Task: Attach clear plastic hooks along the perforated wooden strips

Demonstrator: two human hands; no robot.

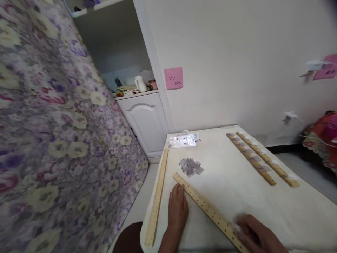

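A light wooden strip point(207, 208) with rows of small holes lies slantwise across the white table. My left hand point(178, 207) is closed on its far end, fingertips curled against the edge. Motion smears my right hand point(252, 232) beside the strip's near end, so its grip cannot be made out. Just beyond the far end is a small heap of clear plastic packets point(190, 166), their contents too small to tell. A second holed wooden strip point(157, 200) lies along the table's left edge.
Blister packs point(182, 140) lie at the table's far left corner. Two wooden strips with clear tags, one darker point(250, 158) and one lighter point(267, 159), lie at the right. A floral curtain point(65, 140) hangs at left, beside a white cabinet point(144, 123). The wall point(231, 70) stands behind.
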